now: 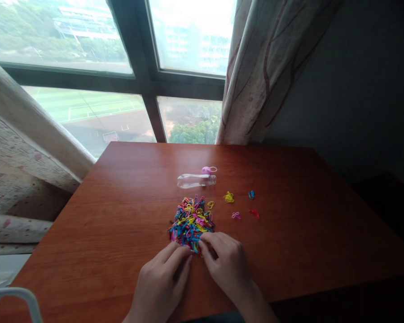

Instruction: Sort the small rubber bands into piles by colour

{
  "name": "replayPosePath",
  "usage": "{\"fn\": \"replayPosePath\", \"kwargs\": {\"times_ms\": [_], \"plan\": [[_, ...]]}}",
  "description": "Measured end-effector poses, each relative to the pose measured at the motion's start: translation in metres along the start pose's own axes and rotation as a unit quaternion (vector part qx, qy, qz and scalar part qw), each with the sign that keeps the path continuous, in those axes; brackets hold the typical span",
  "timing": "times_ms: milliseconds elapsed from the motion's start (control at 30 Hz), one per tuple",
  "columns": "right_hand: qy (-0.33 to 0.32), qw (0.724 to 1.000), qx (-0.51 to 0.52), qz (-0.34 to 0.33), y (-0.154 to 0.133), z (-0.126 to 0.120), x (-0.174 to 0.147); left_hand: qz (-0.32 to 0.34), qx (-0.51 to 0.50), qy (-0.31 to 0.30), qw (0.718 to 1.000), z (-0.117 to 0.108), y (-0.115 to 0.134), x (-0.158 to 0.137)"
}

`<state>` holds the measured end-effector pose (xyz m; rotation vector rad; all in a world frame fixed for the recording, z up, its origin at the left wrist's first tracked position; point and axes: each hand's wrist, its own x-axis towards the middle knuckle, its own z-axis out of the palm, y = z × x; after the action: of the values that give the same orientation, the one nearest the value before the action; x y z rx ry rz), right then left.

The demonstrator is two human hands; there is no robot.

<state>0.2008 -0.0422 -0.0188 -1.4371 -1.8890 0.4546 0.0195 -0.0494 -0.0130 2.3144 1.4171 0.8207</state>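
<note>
A heap of small coloured rubber bands (191,220) in blue, yellow, pink, red and dark shades lies on the wooden table. At its near edge is my left hand (163,278), thumb and fingertips pinched together; whatever they hold is hidden. My right hand (227,262) reaches into the heap's near right side, its thumb and index finger closed on a blue rubber band. Right of the heap lie separate little groups: yellow bands (229,197), blue bands (251,194), pink bands (236,216) and red bands (254,214). One loose yellow band (210,205) sits close to the heap.
Behind the heap a clear plastic bottle (195,181) lies on its side, uncapped, with a pink cap with a loop (208,170) behind its neck. A window with curtains (249,80) borders the table's (306,242) far edge. A white curved rail (15,292) stands at lower left.
</note>
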Motion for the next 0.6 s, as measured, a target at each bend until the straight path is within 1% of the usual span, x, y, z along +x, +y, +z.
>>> {"fn": "replayPosePath", "kwargs": {"times_ms": [133,300,433,600], "plan": [[0.012,0.999,0.032,0.006,0.001,-0.005,-0.001,0.005,-0.003,-0.003,1.0,-0.001,0.0,0.0],[0.025,0.995,0.08,0.05,0.007,-0.013,-0.008,0.005,-0.004,0.007,1.0,-0.001,0.0,0.001],[0.041,0.994,0.075,0.072,0.017,-0.021,-0.01,0.004,-0.002,0.005,1.0,0.0,0.001,0.001],[0.067,0.991,0.063,0.099,0.028,-0.034,-0.003,0.007,0.0,0.001,1.0,-0.001,0.001,0.001]]}}
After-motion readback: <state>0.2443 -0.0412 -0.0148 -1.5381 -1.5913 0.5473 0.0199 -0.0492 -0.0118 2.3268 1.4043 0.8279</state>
